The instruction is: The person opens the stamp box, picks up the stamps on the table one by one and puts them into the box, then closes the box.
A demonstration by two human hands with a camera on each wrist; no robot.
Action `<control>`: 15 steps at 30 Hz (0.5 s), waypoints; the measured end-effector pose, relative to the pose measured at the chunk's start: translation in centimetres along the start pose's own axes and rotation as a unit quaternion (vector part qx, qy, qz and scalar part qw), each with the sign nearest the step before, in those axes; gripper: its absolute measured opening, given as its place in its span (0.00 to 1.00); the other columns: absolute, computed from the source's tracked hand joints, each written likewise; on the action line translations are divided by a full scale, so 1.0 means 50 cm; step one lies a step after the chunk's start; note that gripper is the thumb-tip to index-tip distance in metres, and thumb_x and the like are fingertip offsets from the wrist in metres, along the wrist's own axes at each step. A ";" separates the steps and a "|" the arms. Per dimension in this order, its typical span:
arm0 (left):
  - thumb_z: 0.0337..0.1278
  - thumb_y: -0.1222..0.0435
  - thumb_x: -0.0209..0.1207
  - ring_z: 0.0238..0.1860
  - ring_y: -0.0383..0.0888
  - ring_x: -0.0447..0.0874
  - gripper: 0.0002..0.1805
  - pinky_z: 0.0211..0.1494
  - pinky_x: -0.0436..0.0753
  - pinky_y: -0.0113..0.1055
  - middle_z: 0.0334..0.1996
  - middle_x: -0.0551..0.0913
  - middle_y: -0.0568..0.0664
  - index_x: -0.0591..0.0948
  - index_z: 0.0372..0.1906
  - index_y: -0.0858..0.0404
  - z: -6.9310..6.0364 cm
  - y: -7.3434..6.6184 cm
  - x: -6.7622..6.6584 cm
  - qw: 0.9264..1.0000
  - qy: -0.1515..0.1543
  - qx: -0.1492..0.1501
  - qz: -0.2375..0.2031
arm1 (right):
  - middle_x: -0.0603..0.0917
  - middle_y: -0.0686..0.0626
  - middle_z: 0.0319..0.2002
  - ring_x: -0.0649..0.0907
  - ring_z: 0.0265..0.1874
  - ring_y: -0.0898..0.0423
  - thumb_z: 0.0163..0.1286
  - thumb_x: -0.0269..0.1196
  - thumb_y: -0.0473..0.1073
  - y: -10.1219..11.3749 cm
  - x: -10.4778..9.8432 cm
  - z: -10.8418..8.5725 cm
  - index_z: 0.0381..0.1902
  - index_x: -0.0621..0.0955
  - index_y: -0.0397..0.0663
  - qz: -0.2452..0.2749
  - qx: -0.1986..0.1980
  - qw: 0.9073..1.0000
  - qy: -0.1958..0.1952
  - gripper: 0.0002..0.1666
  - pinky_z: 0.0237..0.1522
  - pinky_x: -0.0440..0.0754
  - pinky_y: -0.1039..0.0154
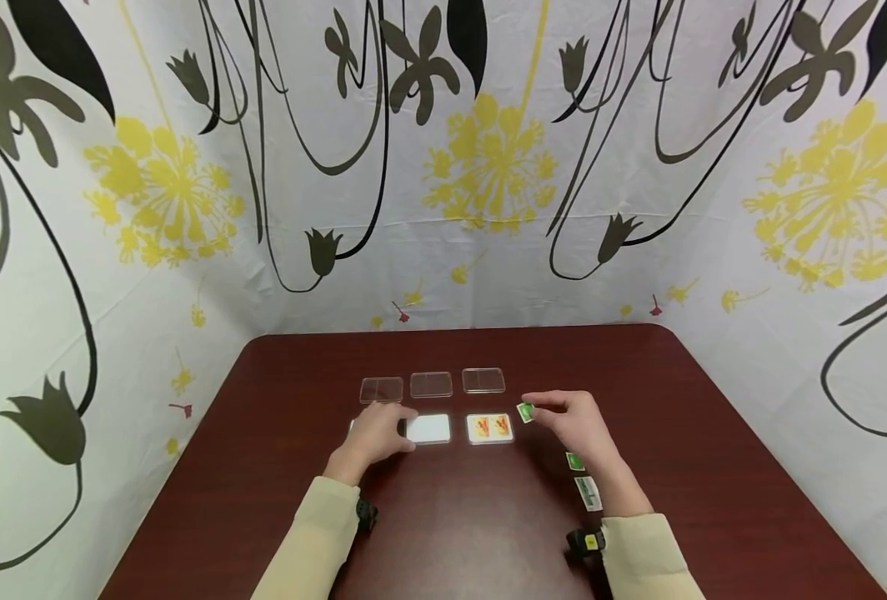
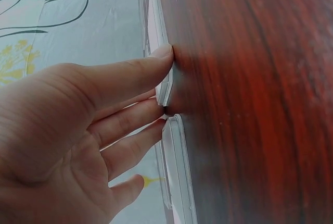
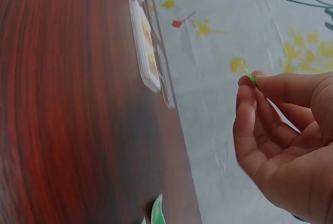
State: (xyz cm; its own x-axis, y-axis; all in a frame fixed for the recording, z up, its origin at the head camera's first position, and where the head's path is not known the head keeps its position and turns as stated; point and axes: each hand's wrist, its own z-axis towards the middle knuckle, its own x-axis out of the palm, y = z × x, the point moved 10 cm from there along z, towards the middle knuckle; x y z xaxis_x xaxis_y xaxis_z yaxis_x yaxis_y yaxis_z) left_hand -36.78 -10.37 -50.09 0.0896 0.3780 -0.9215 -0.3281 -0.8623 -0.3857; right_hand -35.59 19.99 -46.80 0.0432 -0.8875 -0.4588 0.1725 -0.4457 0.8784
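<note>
Green card (image 1: 524, 412) | pinched at tip of right grip (image 1: 575, 423) | left grip (image 1: 375, 433) holding white case (image 1: 432, 429)

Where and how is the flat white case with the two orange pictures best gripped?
Grip the case near its right end, probably pinching across its near and far edges, coming from the right. It lies flat, so its low side walls offer the hold; bare table adjoins that end, while the plain white case sits on its left.
</note>
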 end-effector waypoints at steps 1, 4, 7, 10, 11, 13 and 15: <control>0.51 0.56 0.75 0.54 0.52 0.82 0.29 0.53 0.81 0.51 0.54 0.85 0.49 0.85 0.60 0.54 0.000 0.000 0.000 1.000 0.000 0.000 0.001 | 0.87 0.51 0.52 0.82 0.56 0.50 0.69 0.67 0.37 0.006 0.006 0.001 0.52 0.89 0.53 -0.005 -0.005 1.000 0.001 0.15 0.50 0.82 0.51; 0.51 0.56 0.75 0.54 0.52 0.82 0.28 0.53 0.81 0.51 0.54 0.85 0.49 0.85 0.60 0.54 0.000 -0.002 -0.001 1.000 -0.001 0.000 0.002 | 0.87 0.52 0.50 0.81 0.58 0.52 0.67 0.68 0.36 0.017 0.024 0.005 0.49 0.90 0.56 -0.010 -0.010 1.000 0.003 0.14 0.49 0.81 0.54; 0.51 0.56 0.75 0.55 0.52 0.82 0.28 0.53 0.81 0.51 0.54 0.85 0.49 0.85 0.60 0.54 -0.001 -0.001 -0.001 1.000 0.000 -0.002 -0.002 | 0.88 0.53 0.48 0.82 0.55 0.53 0.65 0.70 0.37 0.022 0.042 0.010 0.45 0.91 0.59 -0.012 -0.006 1.000 0.006 0.13 0.46 0.81 0.56; 0.51 0.56 0.75 0.55 0.52 0.82 0.28 0.53 0.81 0.51 0.54 0.85 0.49 0.85 0.60 0.54 -0.002 -0.001 -0.001 1.000 0.000 -0.003 -0.005 | 0.88 0.53 0.46 0.82 0.50 0.54 0.63 0.72 0.38 0.027 0.059 0.016 0.43 0.92 0.58 -0.014 -0.003 1.000 0.012 0.11 0.41 0.80 0.58; 0.51 0.56 0.75 0.55 0.52 0.82 0.28 0.53 0.81 0.51 0.54 0.85 0.49 0.85 0.60 0.54 -0.002 -0.002 -0.002 1.000 -0.001 -0.001 -0.006 | 0.89 0.54 0.45 0.83 0.48 0.54 0.63 0.72 0.39 0.030 0.064 0.018 0.42 0.92 0.58 -0.016 -0.004 1.000 0.012 0.11 0.40 0.80 0.59; 0.52 0.56 0.75 0.54 0.52 0.82 0.27 0.53 0.81 0.51 0.53 0.85 0.49 0.85 0.59 0.55 -0.002 -0.003 -0.004 1.000 -0.002 0.003 -0.005 | 0.89 0.54 0.43 0.83 0.43 0.54 0.62 0.73 0.39 0.037 0.075 0.023 0.42 0.92 0.56 -0.018 -0.008 1.000 0.016 0.11 0.37 0.80 0.59; 0.52 0.57 0.75 0.54 0.52 0.82 0.27 0.52 0.82 0.50 0.53 0.85 0.49 0.85 0.59 0.55 -0.003 -0.005 -0.005 1.000 -0.003 0.005 -0.005 | 0.89 0.54 0.41 0.83 0.38 0.54 0.61 0.73 0.39 0.044 0.085 0.027 0.41 0.92 0.56 -0.021 -0.010 1.000 0.018 0.10 0.34 0.79 0.59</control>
State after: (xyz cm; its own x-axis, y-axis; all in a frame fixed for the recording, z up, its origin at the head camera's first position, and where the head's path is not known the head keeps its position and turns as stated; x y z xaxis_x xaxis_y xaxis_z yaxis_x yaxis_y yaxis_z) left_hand -36.60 -10.28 -49.77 0.0870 0.3881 -0.9175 -0.3368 -0.8553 -0.3937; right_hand -36.37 15.08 -46.65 0.0704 -0.8627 -0.5008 0.1937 -0.4806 0.8553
